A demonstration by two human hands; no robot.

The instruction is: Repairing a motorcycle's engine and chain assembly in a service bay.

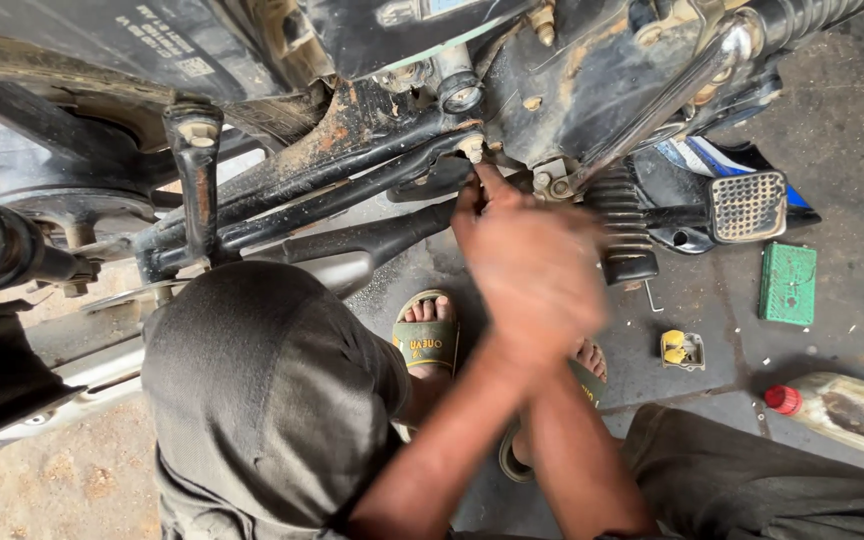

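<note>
Rusty grime coats the bolt [471,148] our blurred, overlapping hands [532,270] pinch with a fingertip, grip otherwise unclear; we judge they could slip.

Frame tubes [332,185], the ribbed footpeg [620,225] and engine underside [572,90] crowd the bolt [471,148] the blurred hands [532,265] reach, while open concrete floor [712,320] lies right, toward the green box [788,284].

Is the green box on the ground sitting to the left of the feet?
No, the green box lies on the floor far right of the sandalled feet, beside the bottle.
</note>
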